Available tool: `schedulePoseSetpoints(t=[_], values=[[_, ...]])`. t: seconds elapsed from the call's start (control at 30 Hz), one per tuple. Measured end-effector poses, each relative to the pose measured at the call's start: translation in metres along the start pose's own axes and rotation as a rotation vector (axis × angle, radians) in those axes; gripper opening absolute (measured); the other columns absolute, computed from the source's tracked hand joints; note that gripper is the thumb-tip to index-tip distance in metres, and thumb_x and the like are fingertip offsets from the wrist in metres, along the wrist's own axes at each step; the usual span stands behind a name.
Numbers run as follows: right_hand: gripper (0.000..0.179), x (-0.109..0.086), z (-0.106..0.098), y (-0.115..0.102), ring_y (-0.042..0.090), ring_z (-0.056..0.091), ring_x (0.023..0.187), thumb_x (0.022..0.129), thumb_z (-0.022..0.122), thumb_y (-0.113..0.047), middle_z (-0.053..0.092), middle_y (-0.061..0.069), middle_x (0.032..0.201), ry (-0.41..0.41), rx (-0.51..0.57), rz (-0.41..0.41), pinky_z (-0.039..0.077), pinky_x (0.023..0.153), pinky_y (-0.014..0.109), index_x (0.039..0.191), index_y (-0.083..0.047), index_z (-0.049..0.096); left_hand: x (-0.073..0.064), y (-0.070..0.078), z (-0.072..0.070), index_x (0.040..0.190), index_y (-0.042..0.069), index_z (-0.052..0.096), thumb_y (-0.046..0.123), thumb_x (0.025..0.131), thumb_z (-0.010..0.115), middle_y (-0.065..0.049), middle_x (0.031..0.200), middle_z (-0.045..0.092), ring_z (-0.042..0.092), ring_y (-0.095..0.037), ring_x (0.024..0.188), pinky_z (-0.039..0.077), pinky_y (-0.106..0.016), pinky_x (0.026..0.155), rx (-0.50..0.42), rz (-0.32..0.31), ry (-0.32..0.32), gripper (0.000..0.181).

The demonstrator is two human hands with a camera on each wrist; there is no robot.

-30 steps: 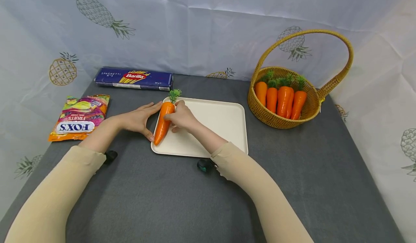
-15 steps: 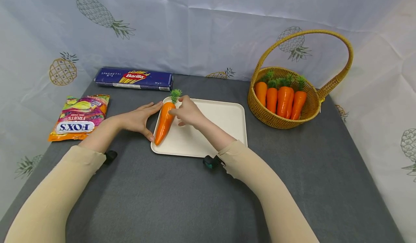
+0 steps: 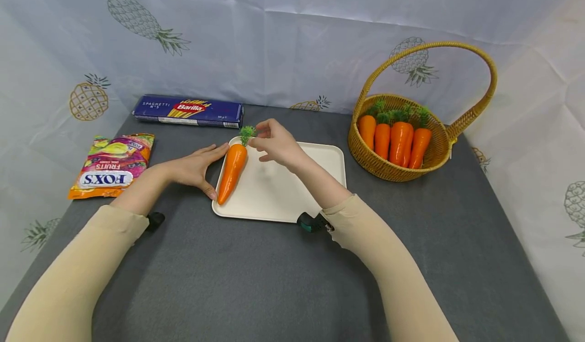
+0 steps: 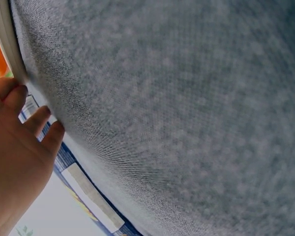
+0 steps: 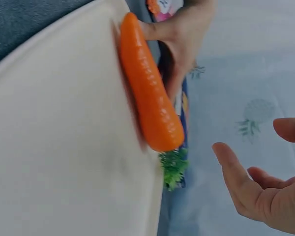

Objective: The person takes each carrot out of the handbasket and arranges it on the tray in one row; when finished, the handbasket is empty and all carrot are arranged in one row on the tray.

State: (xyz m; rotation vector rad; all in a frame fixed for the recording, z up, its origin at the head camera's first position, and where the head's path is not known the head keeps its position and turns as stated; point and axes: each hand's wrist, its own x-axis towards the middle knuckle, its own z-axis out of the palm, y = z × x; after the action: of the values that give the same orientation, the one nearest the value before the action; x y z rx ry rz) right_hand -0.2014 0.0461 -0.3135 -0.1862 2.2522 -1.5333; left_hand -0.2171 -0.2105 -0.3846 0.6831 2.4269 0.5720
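An orange carrot (image 3: 233, 172) with a green leafy top lies along the left side of a cream rectangular tray (image 3: 292, 199). My left hand (image 3: 194, 169) rests at the tray's left edge, its thumb and fingers spread straight along the rim. In the left wrist view the fingertips of that hand (image 4: 24, 132) meet the tray's edge. My right hand (image 3: 280, 144) hovers over the tray, just right of the carrot's leafy top, fingers loosely bent. The right wrist view shows the right hand (image 5: 265, 187) apart from the carrot (image 5: 150, 93), with nothing between thumb and fingers.
A wicker basket (image 3: 388, 172) with a tall handle holds several carrots (image 3: 399, 141) at the back right. Behind the left hand lies a blue spaghetti box (image 3: 188, 111). A Fox's candy bag (image 3: 111, 164) lies at the left, beside the left forearm. A pineapple-print cloth (image 3: 292, 52) hangs behind.
My right hand has let go of the carrot and moved up and to the right, off its body. The carrot has stayed on the tray's left side. The left hand has kept its place.
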Motion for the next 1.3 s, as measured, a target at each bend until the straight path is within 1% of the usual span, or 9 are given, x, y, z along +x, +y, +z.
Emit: schedulePoseSetpoints(t=[0.1, 0.27, 0.47, 0.63, 0.83, 0.93, 1.07, 1.2, 1.3], values=[[0.051, -0.006, -0.012, -0.004, 0.036, 0.060, 0.119, 0.097, 0.062, -0.019, 0.051, 0.016, 0.132, 0.029, 0.022, -0.028, 0.061, 0.088, 0.039, 0.141, -0.006, 0.041, 0.000, 0.000, 0.000, 0.161, 0.014, 0.002, 0.054, 0.060, 0.089, -0.013, 0.169, 0.002, -0.003, -0.048, 0.153, 0.005, -0.075, 0.116, -0.002, 0.002, 0.003, 0.139], [0.047, -0.016, -0.032, -0.009, 0.029, 0.062, 0.116, 0.098, 0.061, -0.018, 0.049, 0.014, 0.133, 0.063, 0.050, -0.077, 0.060, 0.091, 0.039, 0.139, -0.007, 0.043, 0.000, 0.000, 0.000, 0.160, 0.013, 0.002, 0.053, 0.060, 0.089, -0.013, 0.169, 0.002, -0.002, -0.047, 0.153, 0.005, -0.074, 0.117, 0.002, 0.007, 0.004, 0.138], [0.041, -0.026, -0.054, -0.010, 0.029, 0.060, 0.117, 0.099, 0.057, -0.015, 0.050, 0.013, 0.131, 0.095, 0.123, -0.149, 0.058, 0.095, 0.041, 0.138, -0.007, 0.046, 0.000, 0.000, 0.001, 0.160, 0.011, 0.003, 0.053, 0.061, 0.089, -0.013, 0.169, 0.002, -0.003, -0.048, 0.153, 0.005, -0.074, 0.117, 0.000, 0.014, 0.005, 0.138], [0.036, -0.032, -0.074, -0.009, 0.025, 0.059, 0.114, 0.100, 0.055, -0.013, 0.053, 0.007, 0.122, 0.131, 0.175, -0.186, 0.057, 0.097, 0.043, 0.135, -0.005, 0.049, 0.001, -0.001, 0.002, 0.160, 0.011, 0.004, 0.053, 0.061, 0.089, -0.013, 0.169, 0.002, -0.002, -0.048, 0.153, 0.005, -0.074, 0.117, 0.003, 0.025, 0.018, 0.138], [0.032, -0.039, -0.100, -0.005, 0.025, 0.057, 0.106, 0.099, 0.057, -0.011, 0.053, 0.002, 0.115, 0.194, 0.211, -0.200, 0.055, 0.099, 0.045, 0.130, -0.004, 0.053, 0.000, -0.001, 0.003, 0.160, 0.009, 0.006, 0.051, 0.060, 0.090, -0.014, 0.169, 0.002, -0.001, -0.049, 0.153, 0.006, -0.074, 0.117, 0.002, 0.037, 0.027, 0.137], [0.031, -0.043, -0.113, -0.001, 0.023, 0.058, 0.104, 0.099, 0.057, -0.012, 0.053, 0.002, 0.113, 0.222, 0.217, -0.204, 0.055, 0.098, 0.042, 0.128, -0.004, 0.053, 0.000, -0.001, 0.003, 0.160, 0.009, 0.005, 0.052, 0.061, 0.090, -0.014, 0.169, 0.002, -0.001, -0.049, 0.153, 0.006, -0.074, 0.117, 0.004, 0.035, 0.021, 0.137], [0.030, -0.050, -0.129, 0.007, 0.018, 0.059, 0.100, 0.098, 0.058, -0.014, 0.055, 0.001, 0.113, 0.265, 0.216, -0.198, 0.058, 0.092, 0.033, 0.127, -0.005, 0.054, 0.000, -0.002, 0.003, 0.160, 0.010, 0.005, 0.053, 0.061, 0.089, -0.013, 0.169, 0.002, -0.002, -0.049, 0.153, 0.005, -0.074, 0.117, 0.005, 0.034, 0.017, 0.137], [0.033, -0.057, -0.145, 0.013, 0.018, 0.059, 0.101, 0.099, 0.059, -0.017, 0.055, 0.001, 0.116, 0.310, 0.231, -0.179, 0.058, 0.085, 0.024, 0.129, -0.005, 0.053, -0.001, -0.002, 0.002, 0.160, 0.009, 0.006, 0.052, 0.061, 0.090, -0.014, 0.169, 0.002, -0.001, -0.049, 0.153, 0.006, -0.073, 0.118, 0.008, 0.037, 0.026, 0.137], [0.037, -0.062, -0.156, 0.017, 0.020, 0.058, 0.103, 0.098, 0.060, -0.019, 0.054, 0.001, 0.116, 0.341, 0.255, -0.165, 0.059, 0.081, 0.020, 0.131, -0.004, 0.052, -0.001, -0.002, 0.002, 0.160, 0.009, 0.006, 0.052, 0.060, 0.090, -0.014, 0.169, 0.002, -0.001, -0.048, 0.153, 0.006, -0.073, 0.118, 0.011, 0.034, 0.027, 0.137]])
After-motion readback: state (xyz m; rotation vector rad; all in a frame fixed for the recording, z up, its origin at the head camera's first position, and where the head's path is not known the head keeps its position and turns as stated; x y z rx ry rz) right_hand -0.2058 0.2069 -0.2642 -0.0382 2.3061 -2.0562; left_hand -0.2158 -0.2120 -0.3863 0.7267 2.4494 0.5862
